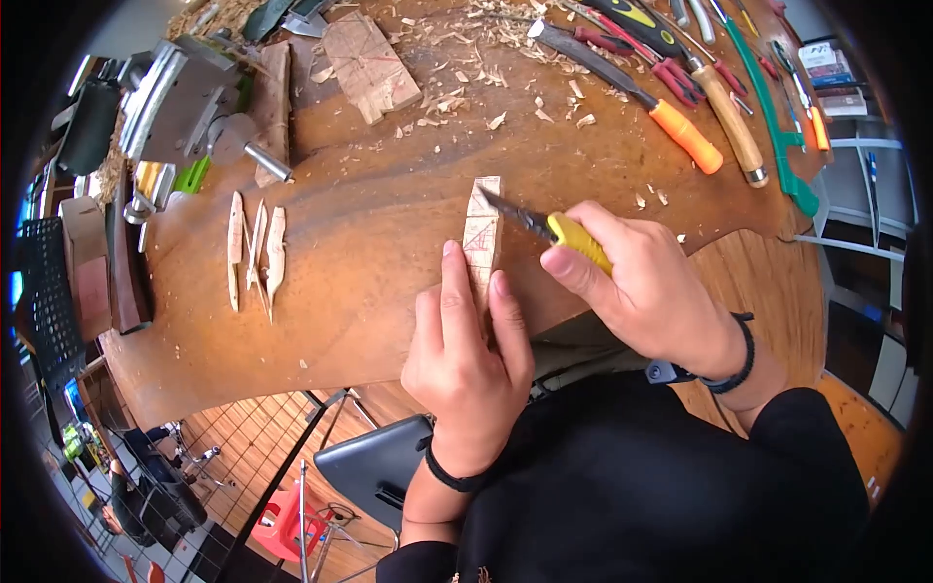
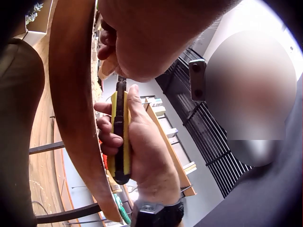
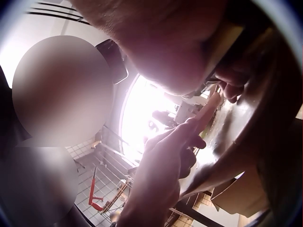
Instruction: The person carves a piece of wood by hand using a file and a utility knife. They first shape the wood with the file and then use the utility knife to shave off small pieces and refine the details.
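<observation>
Near the middle of the desk's (image 1: 352, 325) closest edge, a narrow wooden block (image 1: 481, 236) with pencilled lines across its top face points away from the person. The left hand (image 1: 466, 355) pinches its nearer part, index finger along the left side and thumb on the right. Whether the block rests on the desk or is held just above it, I cannot tell. The right hand (image 1: 646, 290) is curled round a yellow utility knife (image 1: 580, 243), thumb along the handle; its dark blade reaches across to the block's far end, though actual contact is unclear.

Toward the desk's left edge, several slim carved wooden pieces (image 1: 276, 255) lie close together, roughly pointing at the near edge. Beyond them, by the far left corner, stands a metal vise (image 1: 194, 107), with an upright-looking plank (image 1: 274, 112) just beside it. A flat board (image 1: 371, 66) with drawn lines lies near the far edge, and wood shavings (image 1: 496, 47) scatter to its right. Toward the far right corner lie an orange-handled chisel (image 1: 686, 136), a wooden-handled tool (image 1: 731, 126) and a long green tool (image 1: 763, 97).
</observation>
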A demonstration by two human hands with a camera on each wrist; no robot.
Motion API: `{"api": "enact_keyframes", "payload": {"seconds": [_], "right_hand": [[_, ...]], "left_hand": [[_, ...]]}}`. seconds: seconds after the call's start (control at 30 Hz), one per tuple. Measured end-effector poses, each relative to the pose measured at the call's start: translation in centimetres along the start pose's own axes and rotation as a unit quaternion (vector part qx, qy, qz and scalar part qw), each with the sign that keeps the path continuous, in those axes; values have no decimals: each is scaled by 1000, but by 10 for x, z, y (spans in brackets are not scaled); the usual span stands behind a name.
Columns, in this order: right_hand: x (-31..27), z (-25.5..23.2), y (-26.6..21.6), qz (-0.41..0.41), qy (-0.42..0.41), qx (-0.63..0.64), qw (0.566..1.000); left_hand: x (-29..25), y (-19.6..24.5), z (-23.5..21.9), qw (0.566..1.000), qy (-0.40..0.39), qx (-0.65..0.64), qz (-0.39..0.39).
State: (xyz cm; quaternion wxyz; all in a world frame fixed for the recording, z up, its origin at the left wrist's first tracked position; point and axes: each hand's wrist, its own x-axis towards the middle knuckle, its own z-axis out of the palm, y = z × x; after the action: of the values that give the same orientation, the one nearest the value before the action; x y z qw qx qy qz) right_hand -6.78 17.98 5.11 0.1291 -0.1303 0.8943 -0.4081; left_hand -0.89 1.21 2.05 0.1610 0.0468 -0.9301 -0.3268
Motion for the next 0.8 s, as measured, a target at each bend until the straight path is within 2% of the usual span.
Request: {"api": "enact_keyframes", "payload": {"seconds": [0.07, 0.17, 0.4, 0.53, 0.77, 0.8], "right_hand": [[-2, -1, -2, 7, -5, -26, 1000], [-1, -7, -7, 45, -37, -78, 995], [2, -13, -11, 29, -74, -199, 977], [9, -15, -13, 29, -92, -226, 969], [24, -9, -14, 13, -116, -260, 958], [24, -8, -13, -12, -97, -269, 958]], "left_hand": [[0, -4, 5, 1000, -10, 5, 3], [1, -12, 9, 998, -5, 24, 64], [4, -19, 11, 995, -16, 10, 101], [4, -18, 6, 995, -49, -12, 89], [3, -20, 9, 996, -17, -25, 87], [3, -19, 8, 996, -21, -21, 82]]}}
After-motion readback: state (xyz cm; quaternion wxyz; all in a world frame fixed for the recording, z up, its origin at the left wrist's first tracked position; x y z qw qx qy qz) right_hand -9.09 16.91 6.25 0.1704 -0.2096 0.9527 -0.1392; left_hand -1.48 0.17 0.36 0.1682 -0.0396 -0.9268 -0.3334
